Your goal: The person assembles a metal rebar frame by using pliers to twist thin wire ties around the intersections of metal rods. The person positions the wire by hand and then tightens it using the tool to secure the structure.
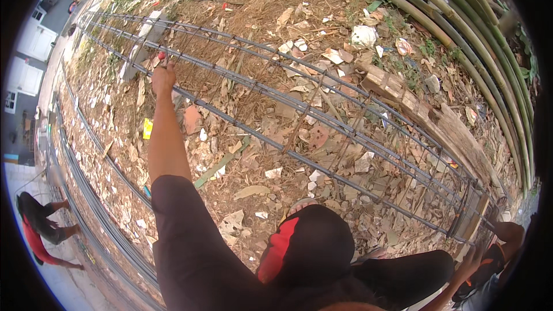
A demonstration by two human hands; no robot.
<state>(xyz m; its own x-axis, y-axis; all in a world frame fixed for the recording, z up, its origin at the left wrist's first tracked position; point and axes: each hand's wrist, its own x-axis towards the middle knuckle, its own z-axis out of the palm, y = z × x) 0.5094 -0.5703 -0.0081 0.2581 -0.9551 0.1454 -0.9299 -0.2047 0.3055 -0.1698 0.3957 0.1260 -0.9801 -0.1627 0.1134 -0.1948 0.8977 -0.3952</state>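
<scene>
A long cage of steel reinforcing bars with thin cross ties stretches diagonally from far left to near right. My left arm reaches out to its nearest bar, and my left hand is closed there. A red-tipped tool sticks up from that fist; the rest of it is hidden. Near the cage's right end, at the rim of the view, my right hand is close to the bar ends. Its fingers are too small and distorted to make out. My bent knee in dark trousers with a red panel is below the cage.
A pale block props the cage's far end. Beyond it lie a weathered timber and bamboo poles. Loose bars run along the left, where a person bends over. Another person's arm is at right. Rubble and dry leaves cover the ground.
</scene>
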